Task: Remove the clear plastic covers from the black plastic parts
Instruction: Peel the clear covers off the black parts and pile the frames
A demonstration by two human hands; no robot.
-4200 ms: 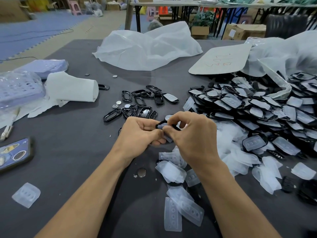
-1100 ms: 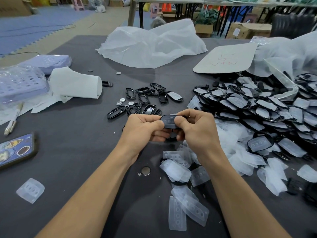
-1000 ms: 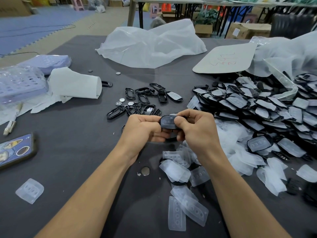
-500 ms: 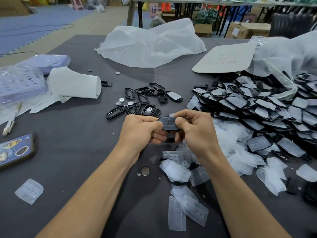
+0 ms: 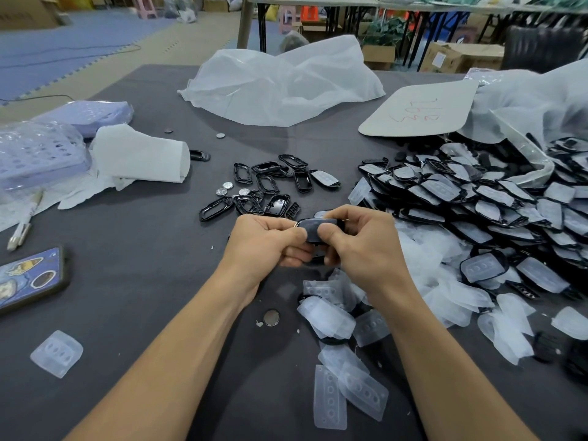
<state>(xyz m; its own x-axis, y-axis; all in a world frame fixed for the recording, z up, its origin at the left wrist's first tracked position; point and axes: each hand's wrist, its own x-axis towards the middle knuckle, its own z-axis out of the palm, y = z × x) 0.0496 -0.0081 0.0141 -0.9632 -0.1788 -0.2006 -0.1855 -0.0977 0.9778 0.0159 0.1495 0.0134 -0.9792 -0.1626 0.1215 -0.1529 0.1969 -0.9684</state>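
– Several peeled covers [image 5: 331,397] lie nearest me on the table [image 5: 143,281].
– And your hands?
– My left hand [image 5: 264,240] and right hand [image 5: 359,246] pinch one black part [image 5: 318,227] between them, fingers curled round its ends. Its cover looks unpeeled, so next I'd lift an edge.
– Beyond?
– Bare frames [image 5: 270,186], then the covered pile [image 5: 477,198] to the right.
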